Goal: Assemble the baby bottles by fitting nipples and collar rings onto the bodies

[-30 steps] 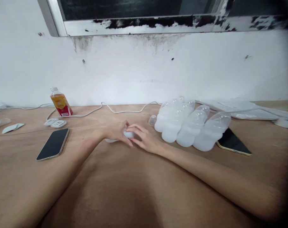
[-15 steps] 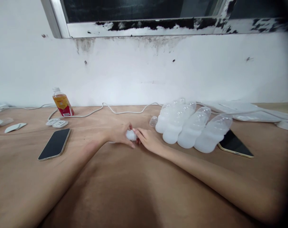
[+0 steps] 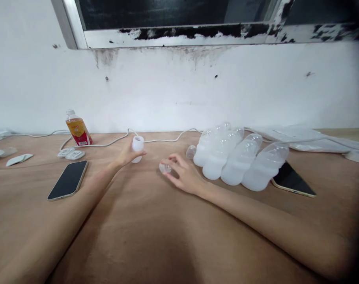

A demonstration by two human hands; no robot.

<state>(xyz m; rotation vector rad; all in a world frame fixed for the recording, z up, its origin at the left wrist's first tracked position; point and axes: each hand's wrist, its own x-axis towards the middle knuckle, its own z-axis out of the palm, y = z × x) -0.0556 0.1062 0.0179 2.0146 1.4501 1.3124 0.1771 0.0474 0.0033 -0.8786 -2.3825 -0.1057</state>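
A small frosted white bottle (image 3: pixel 137 144) without a cap stands near upright left of centre, its round mouth facing up. My left hand (image 3: pixel 128 154) is closed around its side, thumb across the front. To the right, a clear domed cap (image 3: pixel 164 167) is at the table surface, and my right hand (image 3: pixel 182 172) has its fingers and thumb around it. Several frosted bottles with clear domed caps (image 3: pixel 235 159) stand close together right of my right hand. One loose clear cap (image 3: pixel 191 152) lies beside them.
A red and yellow drink bottle (image 3: pixel 79 130) stands at the back left, near a white cable (image 3: pixel 164 140) along the wall. Phones lie at left (image 3: pixel 68 179) and right (image 3: pixel 293 179). Plastic bags (image 3: pixel 303 140) lie at the back right, small white packets (image 3: pixel 71 153) at left.
My hands were together at the centre around a white piece. Now they are apart: the left has moved left and back with the open bottle, while the right is at the clear cap.
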